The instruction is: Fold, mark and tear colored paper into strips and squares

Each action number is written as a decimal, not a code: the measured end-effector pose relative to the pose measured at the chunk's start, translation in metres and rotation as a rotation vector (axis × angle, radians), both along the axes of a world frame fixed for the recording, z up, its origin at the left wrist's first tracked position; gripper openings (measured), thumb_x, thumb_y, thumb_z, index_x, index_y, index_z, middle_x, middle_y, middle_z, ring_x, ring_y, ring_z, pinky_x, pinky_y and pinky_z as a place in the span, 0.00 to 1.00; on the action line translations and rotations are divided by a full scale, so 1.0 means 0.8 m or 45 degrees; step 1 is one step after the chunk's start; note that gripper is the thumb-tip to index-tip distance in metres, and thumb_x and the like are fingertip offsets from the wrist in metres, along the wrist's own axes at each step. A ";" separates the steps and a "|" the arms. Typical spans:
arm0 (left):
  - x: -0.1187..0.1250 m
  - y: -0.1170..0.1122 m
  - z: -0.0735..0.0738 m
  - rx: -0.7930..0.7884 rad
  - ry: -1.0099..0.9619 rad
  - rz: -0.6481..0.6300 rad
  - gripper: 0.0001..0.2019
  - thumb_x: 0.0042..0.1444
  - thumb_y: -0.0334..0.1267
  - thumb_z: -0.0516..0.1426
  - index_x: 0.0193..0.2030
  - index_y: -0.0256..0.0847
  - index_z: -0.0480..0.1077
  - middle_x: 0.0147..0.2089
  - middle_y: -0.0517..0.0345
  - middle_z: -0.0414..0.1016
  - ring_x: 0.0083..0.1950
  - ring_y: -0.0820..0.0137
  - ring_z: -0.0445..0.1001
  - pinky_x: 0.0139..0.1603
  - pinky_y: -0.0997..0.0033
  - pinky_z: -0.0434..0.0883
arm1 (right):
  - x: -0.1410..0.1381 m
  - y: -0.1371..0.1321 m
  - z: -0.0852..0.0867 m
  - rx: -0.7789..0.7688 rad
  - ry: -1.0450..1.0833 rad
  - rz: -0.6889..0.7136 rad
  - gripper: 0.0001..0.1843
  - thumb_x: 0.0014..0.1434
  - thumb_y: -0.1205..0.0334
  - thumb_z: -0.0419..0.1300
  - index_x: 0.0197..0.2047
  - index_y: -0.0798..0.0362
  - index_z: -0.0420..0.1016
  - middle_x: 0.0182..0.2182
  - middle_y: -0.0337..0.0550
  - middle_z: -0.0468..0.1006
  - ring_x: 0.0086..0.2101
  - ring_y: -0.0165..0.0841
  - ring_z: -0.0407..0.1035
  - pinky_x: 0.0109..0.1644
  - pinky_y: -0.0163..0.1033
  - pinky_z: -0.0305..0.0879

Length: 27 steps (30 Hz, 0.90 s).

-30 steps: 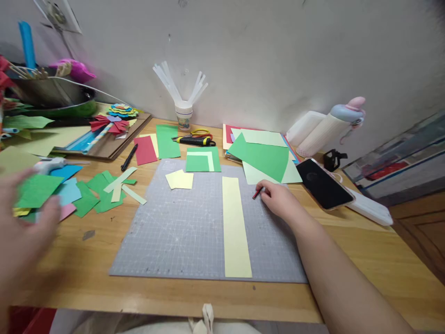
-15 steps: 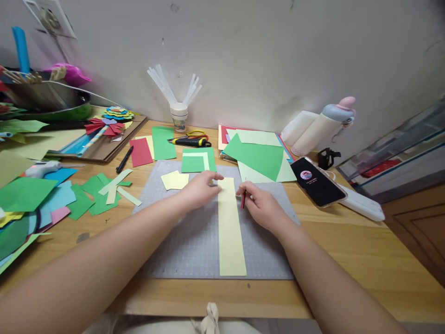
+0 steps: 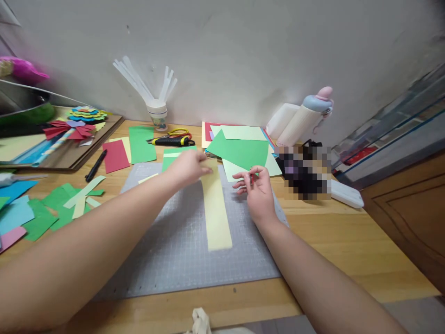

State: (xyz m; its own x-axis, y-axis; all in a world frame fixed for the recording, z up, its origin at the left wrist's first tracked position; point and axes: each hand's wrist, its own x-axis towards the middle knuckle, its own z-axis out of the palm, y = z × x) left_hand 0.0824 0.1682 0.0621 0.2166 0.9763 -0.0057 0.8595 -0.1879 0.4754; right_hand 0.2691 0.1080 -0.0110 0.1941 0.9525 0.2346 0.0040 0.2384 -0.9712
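Observation:
A long pale yellow paper strip (image 3: pixel 217 213) lies over the grey gridded cutting mat (image 3: pixel 167 246), slightly blurred. At its far end my left hand (image 3: pixel 187 168) grips the paper between thumb and fingers. To the right of the strip, my right hand (image 3: pixel 260 192) is raised over the mat's right side. A slim red and black stick (image 3: pixel 251 178), mostly hidden, is held between its thumb and fingers; the other fingers are spread toward the strip. Behind my left hand lies a green paper piece (image 3: pixel 170 160), partly covered.
A paper cup (image 3: pixel 157 116) with white sticks stands by the wall. Near it lie a black and yellow cutter (image 3: pixel 172 140), a black pen (image 3: pixel 96 165) and a red card (image 3: pixel 116 156). Stacked paper (image 3: pixel 243 150) lies behind the mat, a bottle (image 3: pixel 299 120) beyond. Green scraps (image 3: pixel 41 218) cover the left.
The yellow strip has slid away from the mat's near edge with my left hand. My right hand has lifted and opened some fingers, keeping the stick. The view has turned right.

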 end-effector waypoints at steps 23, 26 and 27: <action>-0.174 -0.262 -0.081 0.691 0.121 -0.359 0.18 0.53 0.25 0.51 0.45 0.49 0.72 0.46 0.56 0.78 0.47 0.64 0.75 0.47 0.62 0.71 | -0.027 -0.040 0.001 -0.499 -0.202 0.611 0.16 0.50 0.66 0.64 0.38 0.46 0.60 0.31 0.30 0.65 0.20 0.23 0.60 0.12 0.27 0.59; -0.187 -0.273 -0.085 0.650 0.141 -0.266 0.17 0.55 0.28 0.54 0.46 0.53 0.73 0.45 0.59 0.78 0.46 0.64 0.74 0.48 0.60 0.67 | -0.025 -0.040 -0.004 -0.498 -0.254 0.631 0.16 0.51 0.65 0.63 0.38 0.46 0.60 0.31 0.30 0.64 0.19 0.22 0.59 0.13 0.28 0.60; -0.191 -0.275 -0.085 0.645 0.166 -0.253 0.16 0.55 0.28 0.54 0.46 0.54 0.73 0.44 0.60 0.78 0.46 0.64 0.74 0.48 0.60 0.66 | -0.025 -0.040 -0.004 -0.495 -0.270 0.630 0.16 0.51 0.65 0.63 0.39 0.46 0.60 0.31 0.30 0.64 0.19 0.22 0.60 0.13 0.28 0.61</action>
